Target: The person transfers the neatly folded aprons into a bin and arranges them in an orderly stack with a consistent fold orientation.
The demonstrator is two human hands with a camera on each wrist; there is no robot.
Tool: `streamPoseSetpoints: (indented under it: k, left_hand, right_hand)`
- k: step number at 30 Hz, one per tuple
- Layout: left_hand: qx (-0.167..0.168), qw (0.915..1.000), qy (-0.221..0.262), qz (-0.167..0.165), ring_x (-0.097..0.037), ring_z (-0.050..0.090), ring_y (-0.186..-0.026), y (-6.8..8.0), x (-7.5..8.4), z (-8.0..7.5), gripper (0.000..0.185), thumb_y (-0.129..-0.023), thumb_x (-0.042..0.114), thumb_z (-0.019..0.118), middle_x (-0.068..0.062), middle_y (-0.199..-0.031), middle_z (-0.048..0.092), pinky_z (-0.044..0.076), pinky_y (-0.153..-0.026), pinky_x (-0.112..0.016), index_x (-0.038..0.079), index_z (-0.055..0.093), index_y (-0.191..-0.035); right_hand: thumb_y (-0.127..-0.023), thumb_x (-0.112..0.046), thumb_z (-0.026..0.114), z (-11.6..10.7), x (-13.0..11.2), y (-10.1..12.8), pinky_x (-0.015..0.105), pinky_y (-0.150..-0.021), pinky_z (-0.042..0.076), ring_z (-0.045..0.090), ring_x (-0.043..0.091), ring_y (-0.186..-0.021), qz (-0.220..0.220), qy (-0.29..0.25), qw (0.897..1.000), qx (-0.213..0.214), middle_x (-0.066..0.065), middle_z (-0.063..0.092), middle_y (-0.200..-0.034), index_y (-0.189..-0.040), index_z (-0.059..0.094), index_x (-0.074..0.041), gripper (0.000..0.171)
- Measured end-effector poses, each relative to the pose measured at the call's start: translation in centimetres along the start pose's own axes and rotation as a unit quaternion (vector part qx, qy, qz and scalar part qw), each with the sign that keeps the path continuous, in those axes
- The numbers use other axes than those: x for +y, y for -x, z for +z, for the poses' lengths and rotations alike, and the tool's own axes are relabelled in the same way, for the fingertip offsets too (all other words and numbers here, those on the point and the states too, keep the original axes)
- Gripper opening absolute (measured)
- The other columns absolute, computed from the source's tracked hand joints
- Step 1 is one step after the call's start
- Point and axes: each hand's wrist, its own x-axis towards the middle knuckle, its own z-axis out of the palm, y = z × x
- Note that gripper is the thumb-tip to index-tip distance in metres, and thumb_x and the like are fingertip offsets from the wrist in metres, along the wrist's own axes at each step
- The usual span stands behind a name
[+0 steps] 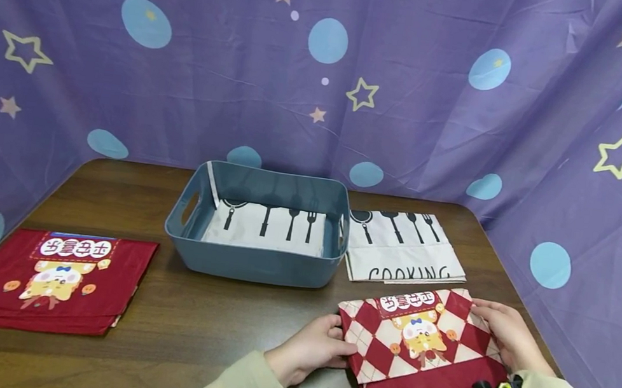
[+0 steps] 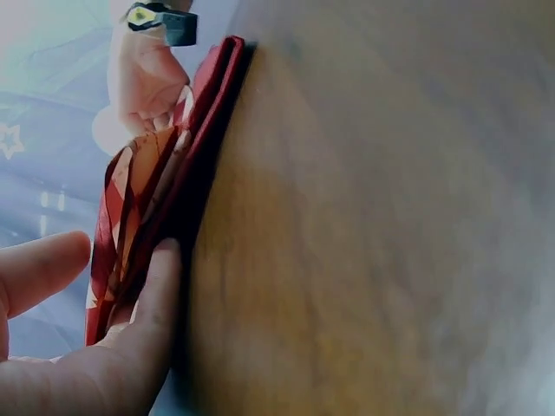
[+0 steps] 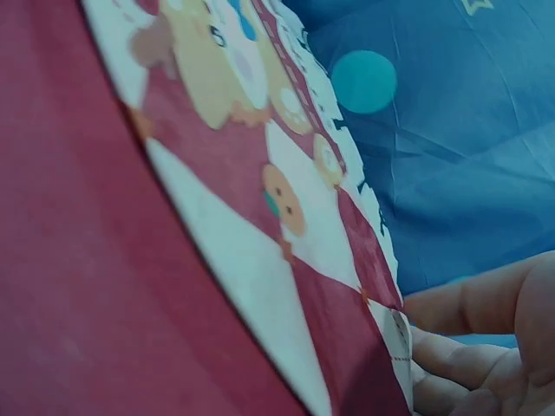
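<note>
A folded red-and-cream diamond-patterned cloth [image 1: 402,352] with a cartoon animal print lies at the front right of the table, a plain red band along its near side. My left hand [image 1: 319,347] holds its left edge. In the left wrist view the layered edge of the cloth [image 2: 130,208] sits between the thumb and the fingers [image 2: 160,286]. At the upper right corner, my right hand [image 1: 514,335] grips the opposite edge. The right wrist view shows its fingers [image 3: 468,308] at that edge, their tips partly hidden behind the cloth.
A blue-grey plastic bin [image 1: 257,265] stands at the back middle, with a folded white utensil-print cloth [image 1: 244,228] inside. Right of it lies another white cloth [image 1: 408,250] marked "COOKING". Folded red cloths [image 1: 47,282] are stacked at left. A purple curtain [image 1: 420,40] surrounds the wooden table [image 1: 215,324].
</note>
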Motion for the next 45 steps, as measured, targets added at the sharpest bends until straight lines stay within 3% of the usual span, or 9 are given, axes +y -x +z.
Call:
streamPoseSetpoints:
  k: [6, 17, 25, 37, 45]
  left_hand:
    - [-0.017, 0.9996, 0.015, -0.014, -0.027, 0.069, -0.098, 0.2, -0.3, 0.3, 0.041, -0.092, -0.004, 0.059, -0.022, -0.115, 0.068, 0.059, -0.085, -0.045, -0.007, 0.045, -0.131]
    - [-0.015, 0.9998, 0.007, -0.014, -0.025, 0.070, -0.089, 0.3, -0.3, 0.4, 0.039, -0.091, -0.004, 0.061, -0.024, -0.109, 0.071, 0.061, -0.079, -0.042, -0.005, 0.046, -0.127]
    - [-0.013, 0.9997, 0.013, -0.016, -0.025, 0.071, -0.089, 0.4, 0.0, 0.4, 0.039, -0.091, -0.003, 0.062, -0.025, -0.109, 0.070, 0.061, -0.079, -0.042, -0.005, 0.046, -0.128]
    - [-0.009, 0.9994, 0.030, -0.014, -0.022, 0.070, -0.087, 0.7, 0.3, 0.3, 0.040, -0.090, -0.004, 0.063, -0.020, -0.107, 0.071, 0.061, -0.077, -0.039, -0.005, 0.047, -0.127]
    - [-0.008, 0.9993, 0.036, -0.011, -0.017, 0.068, -0.079, 0.9, 0.5, 0.1, 0.042, -0.085, -0.010, 0.061, -0.016, -0.101, 0.073, 0.059, -0.071, -0.031, -0.003, 0.048, -0.125]
  right_hand:
    - [-0.103, -0.019, 0.043, 0.8, 0.1, 0.6, 0.026, -0.073, 0.057, 0.064, 0.001, -0.079, -0.016, -0.035, 0.999, -0.007, -0.010, 0.067, -0.094, -0.146, 0.029, 0.015, 0.056]
    - [-0.102, -0.021, 0.043, 1.0, -0.4, 0.9, 0.025, -0.074, 0.057, 0.063, 0.001, -0.081, -0.014, -0.007, 1.000, 0.003, 0.004, 0.068, -0.108, -0.146, 0.030, 0.014, 0.058]
    - [-0.103, -0.020, 0.043, 1.0, -0.4, 0.9, 0.026, -0.072, 0.058, 0.065, 0.001, -0.078, -0.015, -0.024, 1.000, -0.002, -0.007, 0.068, -0.095, -0.146, 0.029, 0.015, 0.058]
    - [-0.101, -0.019, 0.043, 1.1, -0.5, 0.9, 0.025, -0.073, 0.057, 0.064, 0.002, -0.080, -0.013, -0.010, 1.000, 0.001, 0.001, 0.068, -0.104, -0.146, 0.032, 0.014, 0.056]
    - [-0.102, -0.016, 0.041, 1.2, -0.6, 0.9, 0.026, -0.073, 0.057, 0.064, 0.002, -0.080, -0.012, -0.027, 1.000, -0.002, -0.004, 0.068, -0.100, -0.147, 0.029, 0.013, 0.055]
